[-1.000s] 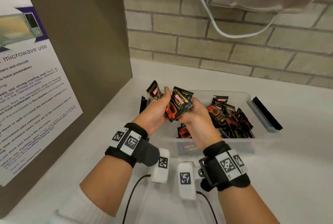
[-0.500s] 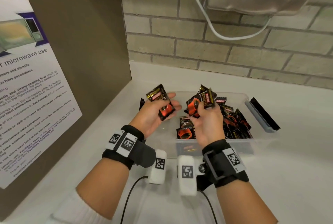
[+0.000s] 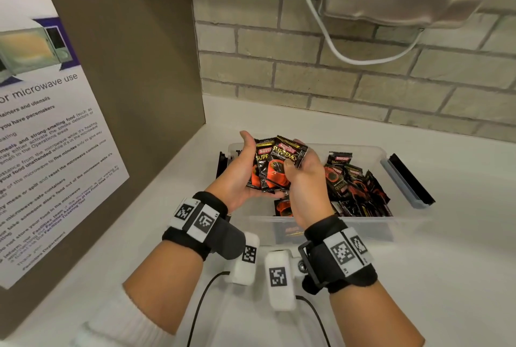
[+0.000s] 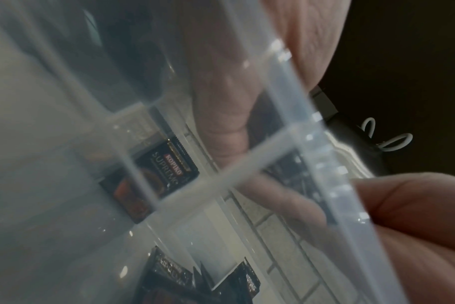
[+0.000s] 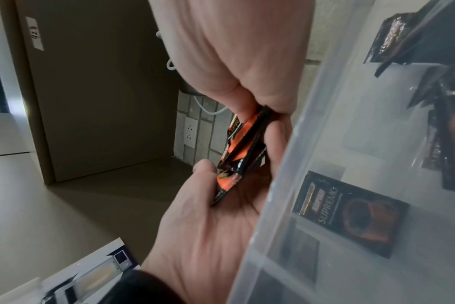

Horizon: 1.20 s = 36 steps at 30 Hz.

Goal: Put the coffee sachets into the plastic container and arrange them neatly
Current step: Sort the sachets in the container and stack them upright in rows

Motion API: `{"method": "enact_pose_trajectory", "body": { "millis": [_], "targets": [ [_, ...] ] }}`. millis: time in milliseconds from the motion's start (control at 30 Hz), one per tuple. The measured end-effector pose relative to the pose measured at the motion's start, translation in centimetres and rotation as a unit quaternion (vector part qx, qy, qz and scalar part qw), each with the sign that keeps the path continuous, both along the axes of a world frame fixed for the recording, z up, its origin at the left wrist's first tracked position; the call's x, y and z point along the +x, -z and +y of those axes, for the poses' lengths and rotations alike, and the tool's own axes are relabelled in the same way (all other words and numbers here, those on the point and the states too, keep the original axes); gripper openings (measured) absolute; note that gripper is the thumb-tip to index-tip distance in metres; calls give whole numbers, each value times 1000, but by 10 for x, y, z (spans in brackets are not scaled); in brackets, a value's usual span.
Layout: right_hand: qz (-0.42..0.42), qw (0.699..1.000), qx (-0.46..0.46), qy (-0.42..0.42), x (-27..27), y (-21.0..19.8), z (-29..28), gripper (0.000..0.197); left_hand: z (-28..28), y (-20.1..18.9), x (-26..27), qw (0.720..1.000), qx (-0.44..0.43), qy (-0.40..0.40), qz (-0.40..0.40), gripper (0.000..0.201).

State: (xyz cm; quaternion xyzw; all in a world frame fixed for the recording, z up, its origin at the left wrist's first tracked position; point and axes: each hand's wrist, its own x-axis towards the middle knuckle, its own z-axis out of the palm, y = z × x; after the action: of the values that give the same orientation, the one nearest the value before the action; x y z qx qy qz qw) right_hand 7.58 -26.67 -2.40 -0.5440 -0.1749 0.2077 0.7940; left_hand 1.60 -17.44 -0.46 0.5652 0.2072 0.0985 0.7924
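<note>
Both hands hold one small stack of black-and-orange coffee sachets (image 3: 275,168) above the left end of the clear plastic container (image 3: 363,231). My left hand (image 3: 248,162) cups the stack from below and behind, thumb up. My right hand (image 3: 298,168) pinches its right side, thumb on the front sachet. In the right wrist view the stack (image 5: 240,152) sits edge-on between the right hand's fingers (image 5: 247,98) and the left palm (image 5: 208,226). Several sachets (image 3: 353,187) stand packed in the container's right half. One sachet (image 5: 351,211) lies flat on the container's floor below the hands.
The container stands on a white counter (image 3: 460,263) against a brick wall (image 3: 307,81). A brown panel with a microwave poster (image 3: 50,134) closes the left side. A grey-and-black latch (image 3: 407,179) juts from the container's right end. A white cable (image 3: 349,50) hangs from a metallic appliance above.
The hands were apart, each with its own sachets. They have come together, and the right hand's sachets now lie against those in the left hand as one stack.
</note>
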Motion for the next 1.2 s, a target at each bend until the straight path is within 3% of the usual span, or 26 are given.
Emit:
{"method": "enact_pose_trajectory", "body": {
  "millis": [167, 333, 433, 667, 1000, 1133, 1200],
  "targets": [
    [63, 997, 48, -22, 1, -3, -1, 41, 1, 0, 3, 999, 13, -29, 16, 54],
    [160, 976, 135, -54, 8, -9, -8, 34, 7, 7, 7, 999, -8, -43, 20, 78],
    [164, 976, 131, -49, 4, -11, -5, 35, 10, 10, 8, 998, -20, -50, 8, 80],
    [96, 994, 49, 17, -8, -7, 12, 43, 13, 13, 9, 997, -51, -64, -5, 83],
    [-7, 994, -56, 94, -10, 1, 25, 48, 13, 14, 10, 997, -50, -51, 1, 78],
    [-103, 977, -122, 139, -16, 3, 28, 48, 5, 9, 7, 999, -10, -32, 14, 50],
    [-126, 970, -137, 154, -15, 4, 26, 47, 6, 9, 7, 999, -9, -27, 16, 48]
  ]
}}
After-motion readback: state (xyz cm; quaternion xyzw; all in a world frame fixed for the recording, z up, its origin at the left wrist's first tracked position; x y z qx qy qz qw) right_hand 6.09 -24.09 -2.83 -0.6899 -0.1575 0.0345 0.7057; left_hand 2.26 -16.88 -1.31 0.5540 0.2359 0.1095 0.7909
